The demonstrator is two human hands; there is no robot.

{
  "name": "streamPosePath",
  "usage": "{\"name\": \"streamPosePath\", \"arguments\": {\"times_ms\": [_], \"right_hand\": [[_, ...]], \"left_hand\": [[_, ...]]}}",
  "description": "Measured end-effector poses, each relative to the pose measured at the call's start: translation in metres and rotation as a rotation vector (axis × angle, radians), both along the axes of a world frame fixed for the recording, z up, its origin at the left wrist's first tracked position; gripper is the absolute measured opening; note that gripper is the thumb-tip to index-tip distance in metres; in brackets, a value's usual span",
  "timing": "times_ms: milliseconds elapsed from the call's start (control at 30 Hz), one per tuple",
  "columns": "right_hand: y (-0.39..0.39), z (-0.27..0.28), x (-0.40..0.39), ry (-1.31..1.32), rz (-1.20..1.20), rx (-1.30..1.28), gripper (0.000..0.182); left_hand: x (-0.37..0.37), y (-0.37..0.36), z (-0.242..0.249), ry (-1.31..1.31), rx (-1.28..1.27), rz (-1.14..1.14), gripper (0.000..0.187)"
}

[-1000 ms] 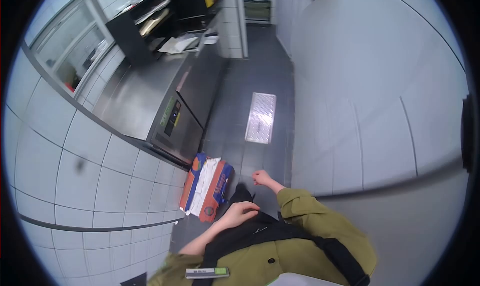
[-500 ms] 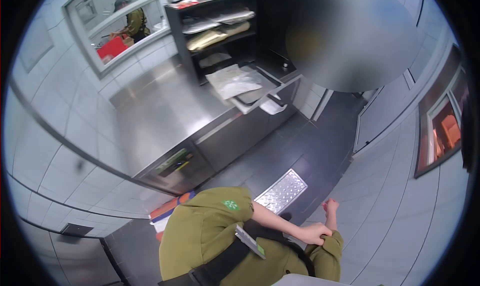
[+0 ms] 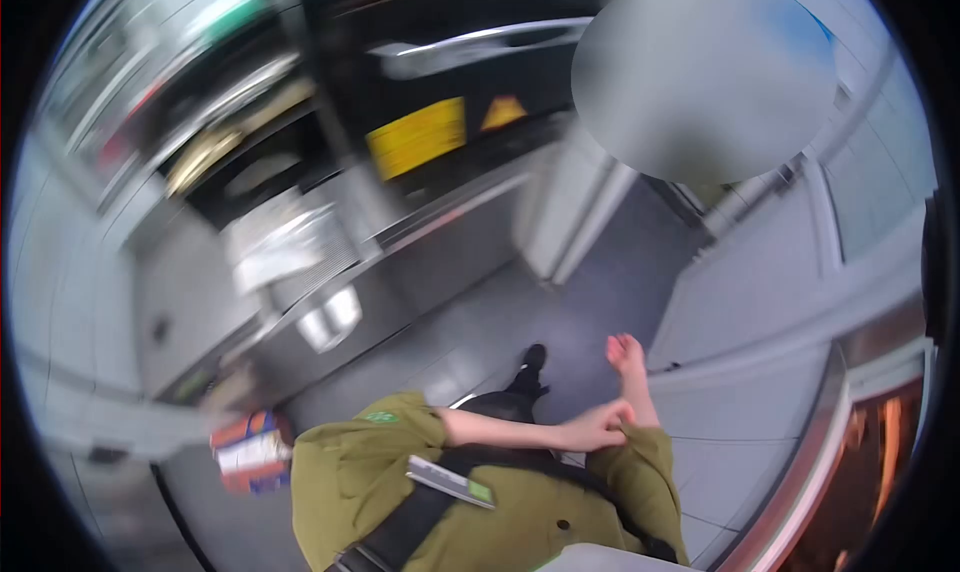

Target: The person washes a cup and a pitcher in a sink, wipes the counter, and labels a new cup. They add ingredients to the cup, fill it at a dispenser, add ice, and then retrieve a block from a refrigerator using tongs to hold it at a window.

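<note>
My left hand (image 3: 598, 427) reaches across my body to the right arm, its fingers pinched at the rolled edge of the olive-green right sleeve (image 3: 640, 477), just below the elbow. Raised in front of that sleeve is my right forearm, with my right hand (image 3: 625, 352) at its end, fingers curled in and nothing visible in them. A grey and green tag (image 3: 452, 482) lies across the dark strap on my chest. One black shoe (image 3: 535, 358) shows on the floor ahead.
At the left, blurred, are a steel counter (image 3: 185, 292) with plastic-wrapped items (image 3: 285, 242) and a dark shelf. An orange and white package (image 3: 250, 454) is low left. A yellow sign (image 3: 418, 138) hangs ahead. A white door (image 3: 745, 272) and a window (image 3: 870, 472) are at the right.
The view has swung right, so the counter and shelf sit further left and the yellow sign shows. A shoe has come into sight. My left hand remains at the right sleeve.
</note>
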State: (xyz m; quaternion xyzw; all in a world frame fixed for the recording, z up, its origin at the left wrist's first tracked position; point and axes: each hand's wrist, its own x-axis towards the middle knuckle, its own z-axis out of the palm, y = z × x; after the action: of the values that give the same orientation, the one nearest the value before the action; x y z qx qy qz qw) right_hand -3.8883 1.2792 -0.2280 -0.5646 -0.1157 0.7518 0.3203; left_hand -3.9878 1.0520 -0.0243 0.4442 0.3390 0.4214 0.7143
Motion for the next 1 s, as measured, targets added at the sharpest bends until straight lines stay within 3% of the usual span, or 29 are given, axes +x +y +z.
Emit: {"name": "streamPosePath", "arguments": {"times_ms": [67,167,267,400,467,567,700,733,800,833,900,933,1000], "right_hand": [[0.072,0.01,0.012,-0.061,0.058,0.026,0.019],[0.176,0.008,0.06,-0.335,-0.04,0.042,0.019],[0.261,0.046,0.116,-0.365,-0.136,0.039,0.021],[0.385,0.024,0.164,-0.345,-0.251,0.059,0.021],[0.456,0.004,0.166,-0.34,-0.206,-0.019,0.018],[0.579,-0.009,0.159,-0.453,0.013,-0.052,0.015],[0.76,0.002,0.087,-0.596,0.272,0.156,0.014],[0.804,0.012,0.066,-0.542,0.276,0.169,0.015],[0.893,0.028,0.016,-0.439,0.29,0.203,0.015],[0.932,0.028,-0.01,-0.197,0.17,0.166,0.015],[1.008,0.029,-0.067,0.286,-0.071,0.062,0.013],[1.037,0.025,-0.091,0.381,-0.034,0.068,0.013],[1.069,-0.013,-0.121,0.63,0.017,0.115,0.015]], "left_hand": [[0.011,0.088,-0.005,0.431,0.635,0.306,0.026],[0.014,0.217,0.023,0.7,0.786,0.229,0.029],[0.04,0.321,0.038,0.637,1.041,-0.011,0.031],[0.073,0.458,0.031,0.443,0.893,-0.228,0.034],[0.087,0.543,0.014,0.598,0.945,-0.278,0.032],[0.101,0.671,0.005,0.756,0.978,-0.182,0.023],[0.07,0.822,0.013,0.587,0.658,-0.085,0.019],[0.057,0.854,0.018,0.499,0.55,-0.066,0.019],[0.031,0.895,0.037,0.115,0.042,-0.239,0.02],[0.018,0.917,0.041,-0.096,-0.191,-0.32,0.021],[-0.016,0.978,0.021,-0.185,-0.312,-0.368,0.022],[-0.038,1.009,0.011,-0.225,-0.371,-0.401,0.023],[-0.082,1.07,-0.003,0.113,-0.035,-0.423,0.025]]}}
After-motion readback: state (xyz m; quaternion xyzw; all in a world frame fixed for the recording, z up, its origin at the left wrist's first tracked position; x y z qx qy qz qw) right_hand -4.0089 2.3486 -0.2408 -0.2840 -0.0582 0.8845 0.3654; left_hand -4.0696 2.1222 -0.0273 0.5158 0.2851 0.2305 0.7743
